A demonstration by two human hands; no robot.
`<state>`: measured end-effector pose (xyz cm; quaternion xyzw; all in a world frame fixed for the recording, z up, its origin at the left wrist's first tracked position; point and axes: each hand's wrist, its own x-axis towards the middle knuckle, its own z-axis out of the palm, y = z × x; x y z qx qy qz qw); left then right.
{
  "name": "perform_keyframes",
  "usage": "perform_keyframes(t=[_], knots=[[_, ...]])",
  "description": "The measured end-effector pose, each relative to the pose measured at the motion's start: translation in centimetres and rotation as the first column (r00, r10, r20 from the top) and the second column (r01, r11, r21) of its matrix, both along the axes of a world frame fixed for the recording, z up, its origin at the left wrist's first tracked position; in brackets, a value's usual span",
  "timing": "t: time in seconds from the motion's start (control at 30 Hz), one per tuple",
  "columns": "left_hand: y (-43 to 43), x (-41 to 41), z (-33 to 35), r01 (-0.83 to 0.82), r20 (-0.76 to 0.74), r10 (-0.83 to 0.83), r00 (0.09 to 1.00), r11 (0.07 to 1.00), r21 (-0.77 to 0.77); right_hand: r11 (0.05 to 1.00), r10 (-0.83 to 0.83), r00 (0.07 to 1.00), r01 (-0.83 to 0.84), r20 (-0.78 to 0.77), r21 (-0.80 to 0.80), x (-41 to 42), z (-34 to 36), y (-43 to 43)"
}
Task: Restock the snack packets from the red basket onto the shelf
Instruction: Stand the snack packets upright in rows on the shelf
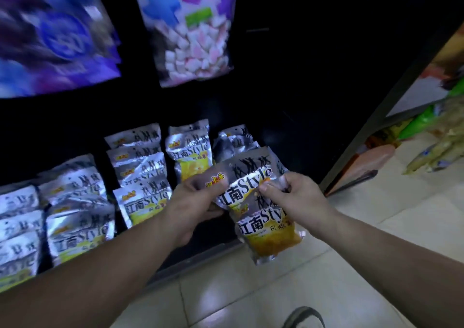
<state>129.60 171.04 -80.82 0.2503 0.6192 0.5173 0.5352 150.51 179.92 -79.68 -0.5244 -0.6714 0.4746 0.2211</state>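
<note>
My left hand (194, 197) grips a silver and yellow snack packet (247, 179) by its left edge, in front of the dark bottom shelf (200, 254). My right hand (292, 194) pinches the top of a second identical packet (268, 232), which hangs below and partly behind the first. Both packets overlap in mid-air at the shelf's right end. Rows of the same silver packets (140, 177) lie on the shelf to the left. The red basket is out of sight.
A bag of pink and white marshmallows (193, 33) and a blurred purple bag (55, 36) hang above. A neighbouring shelf with green and yellow packets (431, 136) stands at the right. Pale floor tiles (251, 297) lie below, with a dark shoe tip (303, 317) at the bottom edge.
</note>
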Motion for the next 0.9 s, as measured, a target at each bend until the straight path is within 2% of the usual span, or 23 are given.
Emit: perform_keyframes(t=[0.1,0.2,0.33,0.47,0.6,0.67,0.77,0.83,0.9], knots=[[-3.4,-0.9,5.2,-0.009,0.056,0.003,0.998,0.995,0.104,0.996,-0.064,0.997,0.067,-0.053,0.056,-1.9,4.8,-2.7],[-6.5,-1.2,7.7,0.141,-0.06,-0.133,0.989,0.978,0.153,0.986,-0.159,0.97,0.166,-0.186,0.025,-3.5,7.8,-5.3],[-8.5,-1.6,7.8,0.021,-0.173,0.005,0.985,0.989,0.146,0.963,-0.269,0.916,0.26,-0.296,-0.071,-5.3,8.8,-8.3],[-8.9,-3.3,7.2,-0.031,-0.192,0.063,0.979,0.986,0.167,0.921,-0.385,0.893,0.357,-0.234,-0.156,-6.3,7.5,-9.6],[-8.4,-4.4,6.0,-0.06,-0.227,0.097,0.969,0.984,0.167,0.936,-0.343,0.917,0.314,-0.205,-0.16,-6.8,6.7,-8.9],[-7.9,-4.9,5.6,-0.093,-0.177,0.122,0.977,0.982,0.162,0.954,-0.284,0.925,0.249,-0.25,-0.165,-7.3,6.7,-8.3],[-6.9,-5.9,5.3,-0.187,-0.143,0.205,0.968,0.974,0.132,0.993,-0.117,0.945,0.106,-0.305,-0.051,-8.3,6.8,-8.2],[-6.4,-6.4,5.2,-0.238,-0.14,0.254,0.957,0.964,0.118,0.997,-0.027,0.967,0.043,-0.252,0.061,-8.7,6.2,-8.0],[-6.2,-6.5,5.3,-0.252,-0.163,0.27,0.949,0.96,0.123,0.999,0.006,0.975,0.002,-0.222,0.038,-9.1,5.7,-7.6]])
